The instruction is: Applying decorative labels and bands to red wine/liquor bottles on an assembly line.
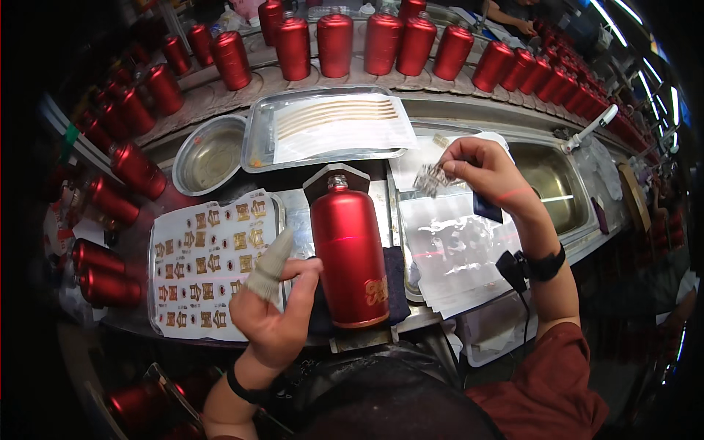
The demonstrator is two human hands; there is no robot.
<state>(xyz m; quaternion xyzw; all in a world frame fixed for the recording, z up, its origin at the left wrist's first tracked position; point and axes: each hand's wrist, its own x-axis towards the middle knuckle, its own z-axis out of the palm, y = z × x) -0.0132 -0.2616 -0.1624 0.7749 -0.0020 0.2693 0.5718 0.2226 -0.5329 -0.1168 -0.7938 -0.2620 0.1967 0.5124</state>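
Red metallic bottle (345, 253) sat on metal workbench (297, 210), gold emblem (376, 291) near its base. Left hand (275, 312), loosely spread, gripping nothing visible, was at bottle's left side, contact unclear; right hand (482, 172) pinched blurred patterned film (430, 180) to its right. Decal sheet (218, 238) lay left of bottle, steel sink (561, 213) far right, bottle-lined conveyor (264, 88) beyond. Decal print too small to read.

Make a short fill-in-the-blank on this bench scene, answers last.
1. The bottle between the hands is ____.
2. The design near its base is ____.
3. The ____ hand holds a small translucent film.
4. The round metal bowl stands ____ of the tray bearing brown strips.

red; gold; right; left
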